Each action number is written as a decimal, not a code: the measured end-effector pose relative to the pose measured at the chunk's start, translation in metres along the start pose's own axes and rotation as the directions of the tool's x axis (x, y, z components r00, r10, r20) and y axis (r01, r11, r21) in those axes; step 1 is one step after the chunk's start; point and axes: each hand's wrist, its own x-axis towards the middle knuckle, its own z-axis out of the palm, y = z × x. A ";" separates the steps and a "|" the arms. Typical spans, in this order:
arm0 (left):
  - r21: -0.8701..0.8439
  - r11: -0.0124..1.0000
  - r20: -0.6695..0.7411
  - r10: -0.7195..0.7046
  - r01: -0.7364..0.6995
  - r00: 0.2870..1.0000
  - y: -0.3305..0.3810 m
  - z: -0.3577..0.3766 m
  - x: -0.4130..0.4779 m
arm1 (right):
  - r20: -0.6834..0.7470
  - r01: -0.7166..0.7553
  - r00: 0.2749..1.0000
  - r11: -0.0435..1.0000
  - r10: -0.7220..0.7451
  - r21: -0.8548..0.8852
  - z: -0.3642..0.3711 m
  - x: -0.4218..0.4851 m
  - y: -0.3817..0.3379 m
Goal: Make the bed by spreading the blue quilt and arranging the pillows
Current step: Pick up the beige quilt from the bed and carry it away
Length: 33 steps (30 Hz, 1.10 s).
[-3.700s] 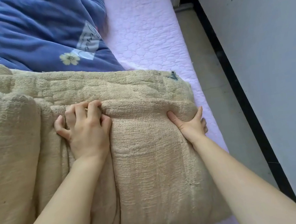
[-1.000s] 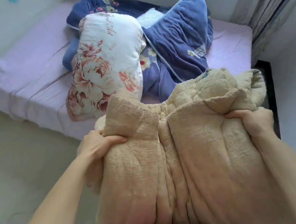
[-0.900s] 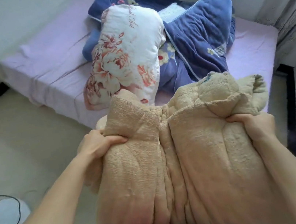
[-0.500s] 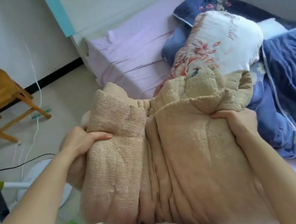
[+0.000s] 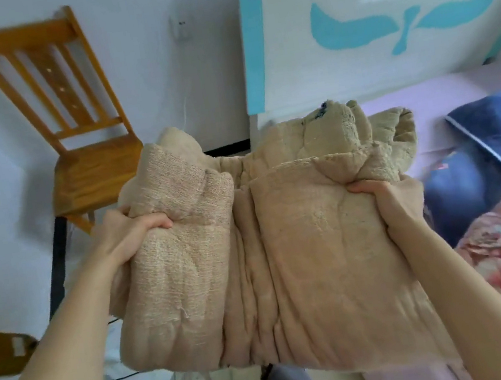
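You have no text, number or brand that can be read here. The small dark blue mark (image 5: 322, 111) at the top edge of the beige blanket (image 5: 316, 245) could be stitching or a label, but it is too small and blurred to tell. The teal shape (image 5: 348, 28) on the white headboard (image 5: 289, 63) is a leaf-like figure, not lettering.

A home bedroom: a bed (image 5: 443, 96) with a painted headboard (image 5: 379, 17), quilts, and a wooden chair (image 5: 69, 119).
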 end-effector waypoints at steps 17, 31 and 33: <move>-0.267 0.935 -0.274 -0.305 0.232 0.912 0.049 -0.157 0.314 | 0.424 0.077 0.903 0.997 -0.071 0.004 0.432 0.194 -0.221; -0.378 0.887 -0.401 -0.414 0.264 0.817 -0.062 -0.337 0.535 | 0.722 0.053 0.692 0.998 -0.019 -0.025 0.772 0.178 -0.281; -0.298 0.899 -0.410 -0.424 0.321 0.808 -0.093 -0.341 0.569 | 0.730 0.069 0.680 0.986 0.067 -0.155 0.807 0.183 -0.262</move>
